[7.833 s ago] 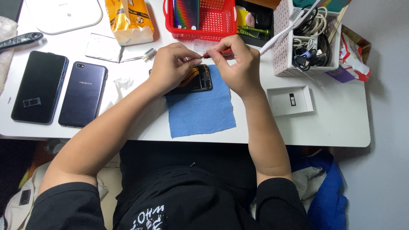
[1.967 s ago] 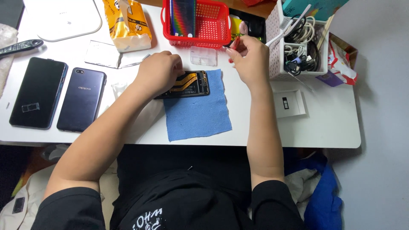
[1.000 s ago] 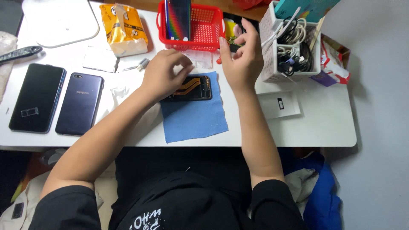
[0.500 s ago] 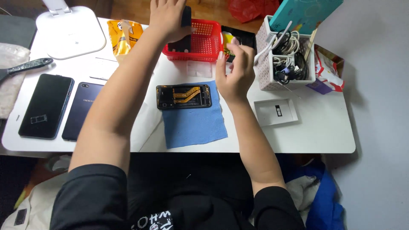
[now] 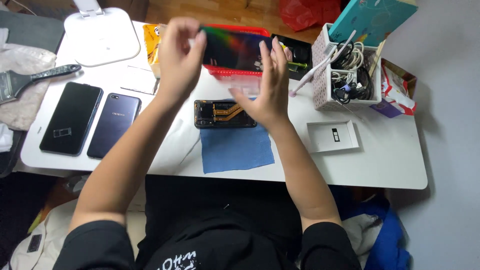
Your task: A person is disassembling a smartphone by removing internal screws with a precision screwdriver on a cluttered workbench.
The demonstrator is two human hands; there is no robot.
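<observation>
Two hands' grips hold a dark, rainbow-sheened phone panel [image 5: 232,47] by its ends.

The person wears a black short-sleeved T-shirt [image 5: 225,245], the sleeves ending just above the elbows, leaving both forearms bare. Across the chest runs white lettering, only partly in view at the bottom edge. The left hand [image 5: 180,60] and right hand [image 5: 267,85] are bare: no gloves, no rings, no watch or band showing at either wrist. Below the table edge the lap looks dark, though the garment there is hard to make out.
</observation>
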